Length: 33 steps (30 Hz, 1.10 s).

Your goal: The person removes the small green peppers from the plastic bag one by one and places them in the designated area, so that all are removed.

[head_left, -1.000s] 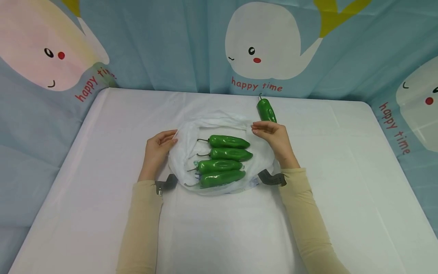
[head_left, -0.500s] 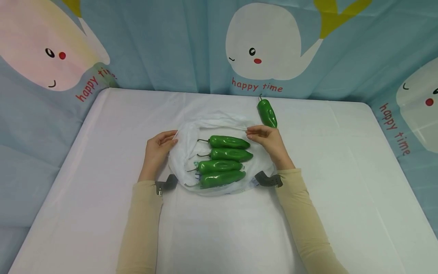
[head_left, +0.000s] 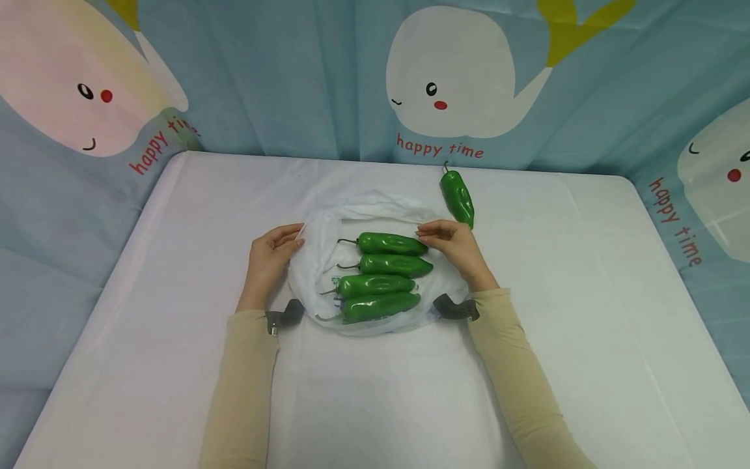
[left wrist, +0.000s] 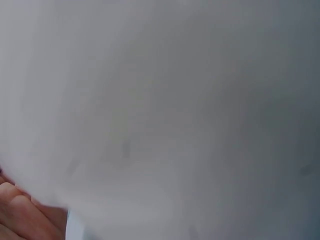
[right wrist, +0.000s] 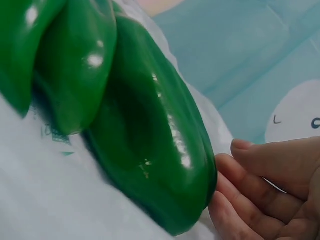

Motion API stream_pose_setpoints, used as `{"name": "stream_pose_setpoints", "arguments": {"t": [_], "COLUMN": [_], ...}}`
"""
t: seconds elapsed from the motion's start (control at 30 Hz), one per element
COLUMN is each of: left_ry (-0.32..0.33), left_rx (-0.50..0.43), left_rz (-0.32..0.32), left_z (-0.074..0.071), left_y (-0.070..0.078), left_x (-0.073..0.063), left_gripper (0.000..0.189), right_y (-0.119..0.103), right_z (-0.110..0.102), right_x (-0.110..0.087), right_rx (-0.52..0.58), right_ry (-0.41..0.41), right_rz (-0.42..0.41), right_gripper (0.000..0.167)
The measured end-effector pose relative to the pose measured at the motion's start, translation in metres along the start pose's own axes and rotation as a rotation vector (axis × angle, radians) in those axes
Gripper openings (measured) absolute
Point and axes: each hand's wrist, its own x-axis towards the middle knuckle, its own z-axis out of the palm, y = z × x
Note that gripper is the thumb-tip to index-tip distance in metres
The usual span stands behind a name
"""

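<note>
Green peppers (head_left: pixel 395 264), red "happy time" lettering (head_left: pixel 437 148)

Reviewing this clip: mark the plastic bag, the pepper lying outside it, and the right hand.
Plastic bag (head_left: pixel 314 262): head view, crumpled wall at picture left.
Pepper outside (head_left: pixel 456 196): head view, middle of its body.
Right hand (head_left: pixel 456 247): head view, middle of the hand.

Green peppers (head_left: pixel 396 264): five in all, four grouped side by side and one apart from them
Plastic bag (head_left: pixel 312 254): one
Hands: two, a left hand (head_left: pixel 266 262) and a right hand (head_left: pixel 461 251)
Tan sleeves (head_left: pixel 241 391): two
Black wrist pieces (head_left: pixel 456 308): two
Surface (head_left: pixel 381 404): one
Whale prints (head_left: pixel 451 65): three in view
"Happy time" captions (head_left: pixel 440 146): three, one by each whale
</note>
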Motion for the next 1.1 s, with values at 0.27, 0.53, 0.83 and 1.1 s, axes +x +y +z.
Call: {"name": "stream_pose_setpoints", "arguments": {"t": [0.27, 0.53, 0.83, 1.1], "left_ry": [0.002, -0.001, 0.004, 0.005], "left_rx": [-0.009, -0.02, -0.023, -0.003], "left_rz": [0.001, 0.0, 0.002, -0.001], "left_z": [0.0004, 0.0005, 0.0009, 0.001], "left_y": [-0.0015, -0.0017, -0.0002, -0.0006], "left_x": [0.0005, 0.0007, 0.0002, 0.0003], "left_gripper": [0.035, 0.035, 0.035, 0.035], "right_y": [0.0001, 0.0009, 0.0021, 0.0047], "right_z": [0.0039, 0.0047, 0.0018, 0.0003], "right_x": [-0.0003, 0.0002, 0.0013, 0.0017], "right_rx": [-0.073, -0.144, -0.22, -0.291], "right_ry": [-0.018, -0.054, -0.136, -0.177], "right_rz": [-0.005, 0.01, -0.016, -0.038], "right_gripper": [0.025, 0.026, 0.028, 0.029]}}
